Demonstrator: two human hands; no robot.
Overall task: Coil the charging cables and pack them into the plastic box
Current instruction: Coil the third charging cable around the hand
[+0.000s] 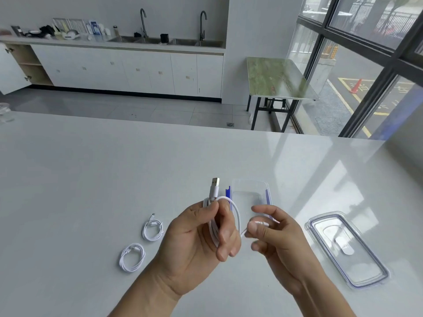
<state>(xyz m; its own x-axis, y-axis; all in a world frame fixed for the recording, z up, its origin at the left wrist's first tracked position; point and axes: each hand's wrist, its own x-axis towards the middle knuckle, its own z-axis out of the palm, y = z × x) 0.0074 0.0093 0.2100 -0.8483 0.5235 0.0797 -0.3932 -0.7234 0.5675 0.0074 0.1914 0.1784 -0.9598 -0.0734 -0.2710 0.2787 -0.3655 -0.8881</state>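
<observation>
Charging cable (215, 225), white, thin and smooth-sheathed, is held above the worktop (91, 168), just in front of the plastic box (249, 186). Its gathered loops are gripped in the curled fingers of the left hand (196, 234), with the metal USB plug (215, 182) standing up out of the bundle. The loose tail is pinched at its small connector by the right hand (272, 232). Coiling is judged nearly done: the last loop is to be folded in, then the bundle lowered into the clear, rectangular, open box. One coiled cable (153, 229) lies left of the box, a second coil (132, 257) farther left; the transparent lid (348, 248) lies to its right.
</observation>
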